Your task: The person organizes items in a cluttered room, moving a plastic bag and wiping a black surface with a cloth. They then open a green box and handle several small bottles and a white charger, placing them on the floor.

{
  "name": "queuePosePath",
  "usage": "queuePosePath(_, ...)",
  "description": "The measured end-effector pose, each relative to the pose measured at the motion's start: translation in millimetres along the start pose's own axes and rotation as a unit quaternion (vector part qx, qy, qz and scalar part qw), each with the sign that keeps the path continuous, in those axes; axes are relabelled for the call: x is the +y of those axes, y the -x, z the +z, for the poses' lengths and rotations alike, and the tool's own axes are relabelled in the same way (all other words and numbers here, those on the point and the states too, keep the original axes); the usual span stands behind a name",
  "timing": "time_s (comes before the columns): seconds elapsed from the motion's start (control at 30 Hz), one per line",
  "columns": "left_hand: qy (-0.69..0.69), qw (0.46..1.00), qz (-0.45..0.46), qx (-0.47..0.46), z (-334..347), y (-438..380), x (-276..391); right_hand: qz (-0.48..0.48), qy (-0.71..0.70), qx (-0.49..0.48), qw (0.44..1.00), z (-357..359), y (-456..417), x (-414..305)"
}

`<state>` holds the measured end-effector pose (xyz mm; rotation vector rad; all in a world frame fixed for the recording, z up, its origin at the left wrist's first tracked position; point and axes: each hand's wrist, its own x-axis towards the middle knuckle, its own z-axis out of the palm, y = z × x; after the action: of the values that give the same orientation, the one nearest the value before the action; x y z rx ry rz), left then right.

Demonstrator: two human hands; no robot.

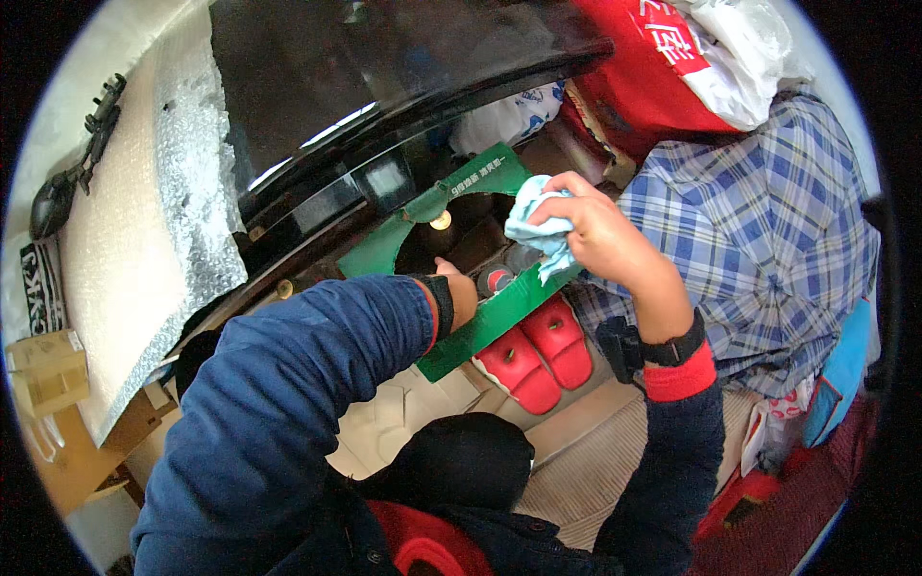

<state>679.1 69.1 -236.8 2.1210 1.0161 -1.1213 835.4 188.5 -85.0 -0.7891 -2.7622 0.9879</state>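
Note:
My right hand [609, 241] grips a crumpled light blue cloth [539, 219] above the right end of a green printed carton [497, 317]. The carton has a large opening on top. My left hand [463, 297] reaches into this opening, and most of its fingers are hidden inside. Close to it, a round container with a red and dark top [495, 279] stands in the carton. A clear rounded lid or bottle part [520, 257] lies beside that. The inside is dark, so what the left hand touches cannot be made out.
Black glossy furniture [403, 50] runs behind the carton. Red slippers [529, 360] lie in front of it on cardboard [591, 453]. On the right are a plaid umbrella [763, 237] and a red bag [634, 79]. Bubble wrap [194, 180] and a small cardboard box [49, 371] are at left.

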Motion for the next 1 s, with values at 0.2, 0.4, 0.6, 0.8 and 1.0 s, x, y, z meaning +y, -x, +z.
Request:
queuePosePath(0.2, 0.005, 0.999, 0.043, 0.027, 13, 6, -10, 0.008, 0.06, -0.235, 0.97, 20, -38, 3)
queuePosePath(0.4, 0.029, 0.999, 0.026, -0.015, 49, -29, -18, 0.061, 0.126, -0.428, 0.893, 14, -70, -5)
queuePosePath(0.6, 0.05, 0.991, -0.05, -0.114, 81, -89, -15, -0.057, 0.237, -0.514, 0.822, 58, -77, 25)
queuePosePath(0.8, 0.066, 0.989, 0.029, 0.127, 96, -96, -2, -0.114, 0.2, -0.518, 0.824, 103, -87, 20)
queuePosePath(1.0, 0.069, 0.985, 0.03, 0.158, 91, -83, -9, -0.067, 0.274, -0.6, 0.749, 118, -102, 5)
